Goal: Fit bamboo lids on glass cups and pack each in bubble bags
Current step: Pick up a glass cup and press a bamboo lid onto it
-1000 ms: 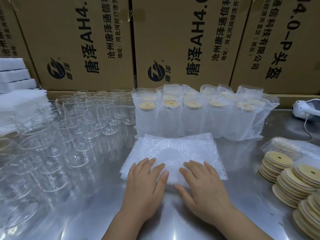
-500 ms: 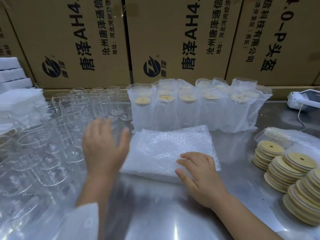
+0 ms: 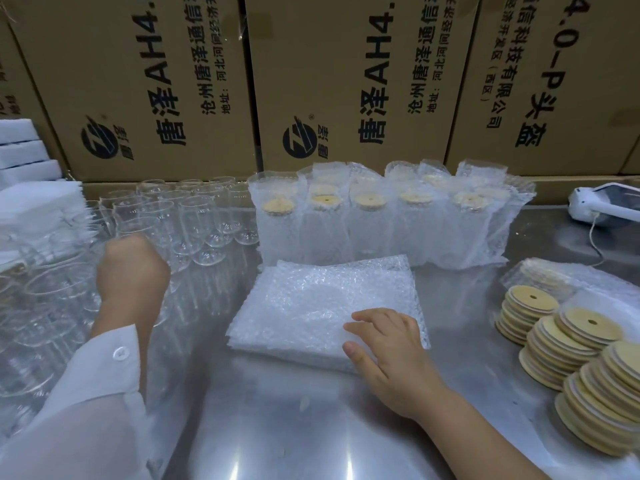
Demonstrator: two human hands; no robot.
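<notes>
Several clear glass cups [image 3: 194,216] stand crowded on the left of the steel table [image 3: 277,427]. My left hand [image 3: 131,271] is among them, its fingers curled round one cup near the front of the group. A flat stack of bubble bags [image 3: 322,299] lies in the middle. My right hand [image 3: 388,348] rests on its near right corner with relaxed fingers. Bamboo lids [image 3: 571,348] lie in several stacks at the right. Behind the bags stand several lidded cups packed in bubble bags [image 3: 381,220].
Large cardboard boxes [image 3: 346,81] wall off the back of the table. White foam sheets [image 3: 31,202] are piled at the far left. A white handheld device [image 3: 606,206] with a cord lies at the back right. A plastic bag of more lids [image 3: 540,275] sits behind the stacks.
My left hand left the bubble bag stack, moved left into the glass cups and curled round one. My right hand stayed on the stack.
</notes>
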